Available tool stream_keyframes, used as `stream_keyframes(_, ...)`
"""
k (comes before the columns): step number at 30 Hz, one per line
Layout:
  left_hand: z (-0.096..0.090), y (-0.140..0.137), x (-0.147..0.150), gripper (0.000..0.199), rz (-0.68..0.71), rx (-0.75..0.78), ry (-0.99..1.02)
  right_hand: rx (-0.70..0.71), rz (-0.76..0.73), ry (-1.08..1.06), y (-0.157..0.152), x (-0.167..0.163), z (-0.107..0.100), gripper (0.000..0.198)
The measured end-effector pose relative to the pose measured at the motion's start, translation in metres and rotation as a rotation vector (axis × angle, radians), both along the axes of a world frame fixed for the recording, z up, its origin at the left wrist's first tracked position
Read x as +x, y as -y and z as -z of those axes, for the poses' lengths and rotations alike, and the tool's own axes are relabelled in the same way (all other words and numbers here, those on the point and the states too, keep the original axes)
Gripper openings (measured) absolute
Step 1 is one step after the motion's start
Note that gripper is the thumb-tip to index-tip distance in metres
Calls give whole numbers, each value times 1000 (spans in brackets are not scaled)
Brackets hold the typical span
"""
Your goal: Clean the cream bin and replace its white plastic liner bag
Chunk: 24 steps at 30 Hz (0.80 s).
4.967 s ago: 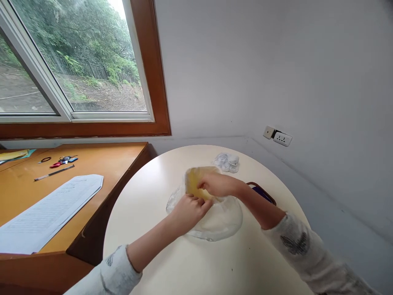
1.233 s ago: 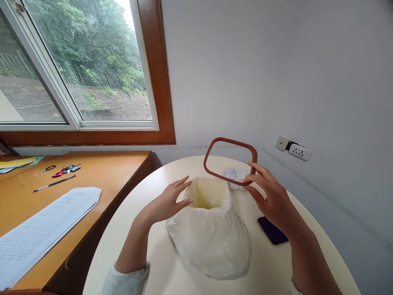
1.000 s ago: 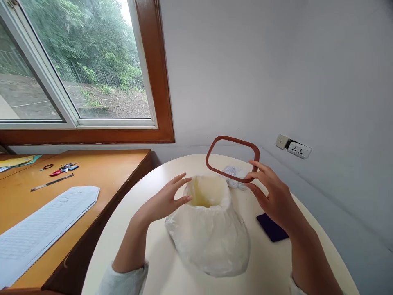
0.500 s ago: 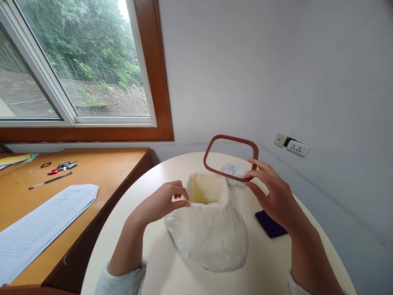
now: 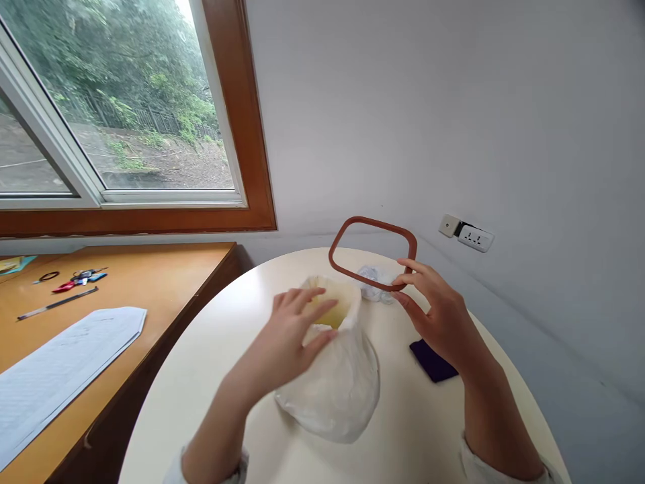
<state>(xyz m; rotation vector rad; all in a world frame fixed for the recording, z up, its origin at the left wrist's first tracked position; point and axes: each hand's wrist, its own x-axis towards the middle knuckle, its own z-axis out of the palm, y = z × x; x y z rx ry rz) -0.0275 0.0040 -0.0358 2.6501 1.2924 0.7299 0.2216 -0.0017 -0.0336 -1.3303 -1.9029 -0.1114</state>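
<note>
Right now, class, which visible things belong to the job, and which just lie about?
Seemingly in use:
reddish-brown rounded rectangular frame, in right hand
white translucent plastic bag over yellowish container, near left hand

Seemingly lying about:
flat dark purple piece
crumpled translucent plastic
slim black pen
white printed papers

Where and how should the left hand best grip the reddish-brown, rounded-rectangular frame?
Probably the left bar of the frame, from the left, pinched between thumb and fingers: it is slim and free, the open centre leaving room for fingertips, while the right hand holds the lower right corner.
</note>
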Motion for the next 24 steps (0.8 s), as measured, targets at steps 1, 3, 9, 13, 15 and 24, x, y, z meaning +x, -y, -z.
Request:
stream_keyframes(1, 2, 4, 10, 41, 45, 5, -40, 14, 8, 0, -1, 0, 0, 14)
stream_keyframes(3, 8, 10, 27, 49, 100, -10, -112, 44, 17, -5, -2, 0, 1, 14)
stream_keyframes(9, 22, 12, 40, 53, 108, -32, -214, 64, 17, -15, -2, -1, 1, 15)
stream_keyframes(13, 11, 10, 32, 44, 96, 16, -123, 55, 11, 2, -1, -4, 1, 16)
stream_keyframes(15, 3, 8, 22, 36, 14, 47, 7, 41, -10, 34, 1, -9, 1, 16)
stream_keyframes(24, -4, -17, -51, 44, -506, -205, 180, -26, -112, 68, 11, -58, 11, 9)
